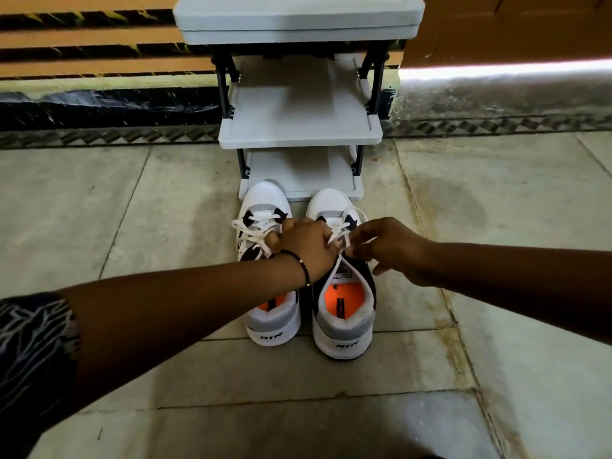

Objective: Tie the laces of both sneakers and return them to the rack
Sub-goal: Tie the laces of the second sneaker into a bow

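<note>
Two white, grey and black sneakers with orange insoles stand side by side on the floor, heels toward me. The left sneaker [265, 207] shows a tied-looking bow of white lace. Over the right sneaker [344, 313] both hands meet at its white laces [341, 233]. My left hand [308, 246], with a beaded bracelet at the wrist, pinches one lace. My right hand [387, 246] pinches the other strand beside the tongue. The grey shoe rack [298, 127] stands just beyond the toes, its shelves bare.
The floor is pale stone tiles [165, 210] with dark seams. A wall with a black skirting band [116, 107] runs behind the rack. A bright strip of light [496, 74] shows under a door at the right.
</note>
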A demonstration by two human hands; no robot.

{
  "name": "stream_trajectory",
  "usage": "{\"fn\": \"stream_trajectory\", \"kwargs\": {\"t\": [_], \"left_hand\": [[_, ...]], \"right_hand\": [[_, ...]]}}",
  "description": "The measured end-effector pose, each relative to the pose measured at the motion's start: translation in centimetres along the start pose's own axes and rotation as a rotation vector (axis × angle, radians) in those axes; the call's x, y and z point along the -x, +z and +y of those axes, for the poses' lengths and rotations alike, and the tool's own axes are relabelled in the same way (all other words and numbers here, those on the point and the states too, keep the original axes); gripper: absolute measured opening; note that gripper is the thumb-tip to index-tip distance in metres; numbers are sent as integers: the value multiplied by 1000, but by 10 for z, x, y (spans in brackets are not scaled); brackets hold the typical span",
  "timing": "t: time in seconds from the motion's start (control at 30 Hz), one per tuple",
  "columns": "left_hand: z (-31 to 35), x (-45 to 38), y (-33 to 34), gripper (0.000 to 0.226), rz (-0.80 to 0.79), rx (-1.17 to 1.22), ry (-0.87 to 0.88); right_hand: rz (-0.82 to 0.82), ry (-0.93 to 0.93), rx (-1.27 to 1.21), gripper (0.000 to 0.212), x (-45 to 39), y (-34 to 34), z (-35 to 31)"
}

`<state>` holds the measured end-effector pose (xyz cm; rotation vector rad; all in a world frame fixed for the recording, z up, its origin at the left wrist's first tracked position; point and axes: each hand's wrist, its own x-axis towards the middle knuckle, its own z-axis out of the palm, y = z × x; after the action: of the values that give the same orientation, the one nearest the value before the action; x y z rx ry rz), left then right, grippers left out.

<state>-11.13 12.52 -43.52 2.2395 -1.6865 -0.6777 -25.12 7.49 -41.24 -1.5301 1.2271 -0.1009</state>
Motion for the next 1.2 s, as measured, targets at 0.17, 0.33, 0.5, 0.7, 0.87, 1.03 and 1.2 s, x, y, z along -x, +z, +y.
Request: {"fn": "stream_trajectory", "kwargs": {"t": [0.17,0.33,0.5,0.7,0.87,1.03,1.2], "left_hand": [[3,15,-14,14,48,310,45],[-2,31,-41,14,-20,584,157],[7,32,-53,12,-39,919,25],[16,35,-52,22,-37,988,75],[20,38,-55,24,124,687,406],[38,44,-58,25,133,794,364],[42,44,-55,23,100,771,402]], "right_hand": [[123,-108,35,2,-3,5,0],[8,-150,-131,12,5,6,-4],[-157,-173,-85,18,12,8,-6],[-168,-96,-145,20,16,1,-12],[-225,-197,-220,22,19,-11,-24],[-292,-291,-121,27,34,10,-24],[-137,-384,-87,26,35,12,-32]]}}
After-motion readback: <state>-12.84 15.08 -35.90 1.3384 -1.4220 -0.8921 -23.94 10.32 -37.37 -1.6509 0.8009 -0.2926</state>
